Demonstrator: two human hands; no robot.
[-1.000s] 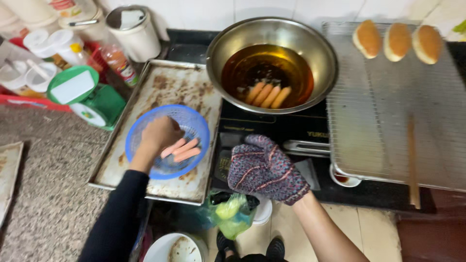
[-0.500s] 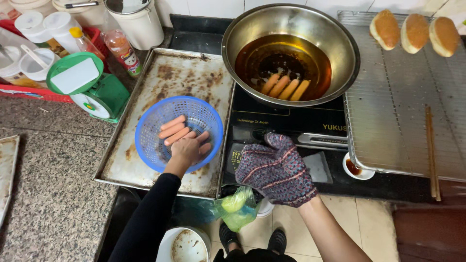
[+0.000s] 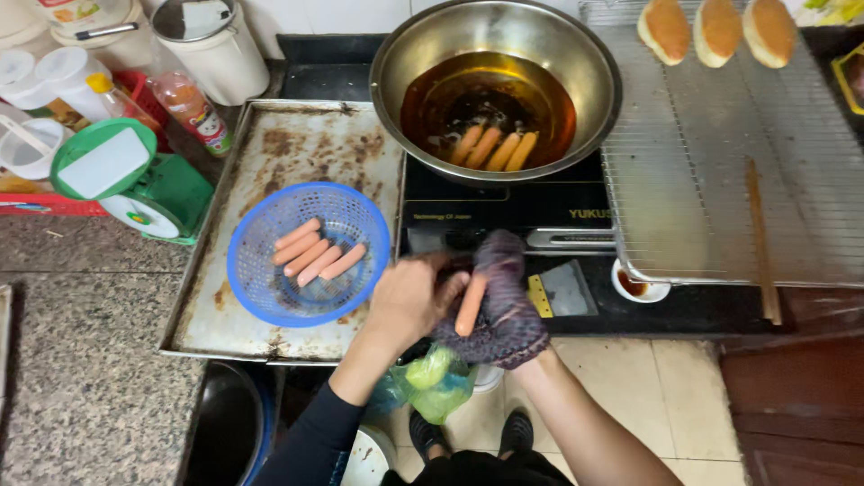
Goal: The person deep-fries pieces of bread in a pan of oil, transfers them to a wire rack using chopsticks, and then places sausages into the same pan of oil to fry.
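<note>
My bare left hand and my gloved right hand meet in front of the stove's edge. Between them is a raw sausage. It lies upright against the patterned glove, and my left fingers pinch its upper end. Just left of my hands, a blue plastic basket holds several more sausages and stands on a stained metal tray. Behind my hands, a steel bowl-shaped pan of dark oil sits on the induction stove, with several sausages frying in it.
A wire rack on the right carries three fried buns and long chopsticks. A small sauce dish sits under its edge. A green kitchen scale, bottles and white tubs stand at the back left. A green bag hangs below.
My left hand left the basket with a sausage and came right to the gloved hand. The gloved hand turned palm-in and now cups that sausage.
</note>
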